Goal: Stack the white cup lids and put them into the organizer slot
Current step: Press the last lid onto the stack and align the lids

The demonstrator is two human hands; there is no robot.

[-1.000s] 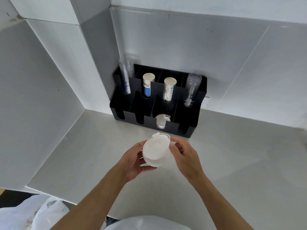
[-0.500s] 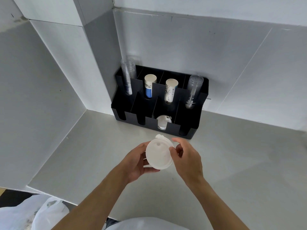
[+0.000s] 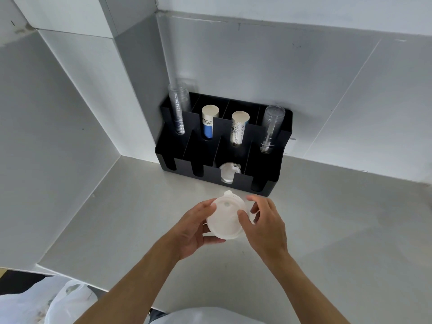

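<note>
We see a grey counter (image 3: 327,230) running back into a corner of pale wall panels (image 3: 280,66). At the far end, against the wall, stands a black organizer (image 3: 268,181) with two rows of slots. Its far row holds a stack of clear cups (image 3: 177,108) at the left, a blue-printed paper cup stack (image 3: 208,122) next to it, then a black-printed paper cup stack (image 3: 238,129), and another clear cup stack (image 3: 271,127) at the right. In the near row, the third slot from the left holds a white lid (image 3: 228,173) standing on edge; the other near slots look dark and we cannot tell their contents.

Near us, above the counter and just in front of the organizer, both hands hold the stack of white cup lids (image 3: 225,218), tilted with its flat top toward us. Our left hand (image 3: 194,228) cups it from the left and beneath, fingers curled round the rim. Our right hand (image 3: 266,223) rests its thumb on the top face, the other fingers loosely spread behind the right edge.

A white plastic bag (image 3: 46,302) lies at the near left, below the counter edge.
</note>
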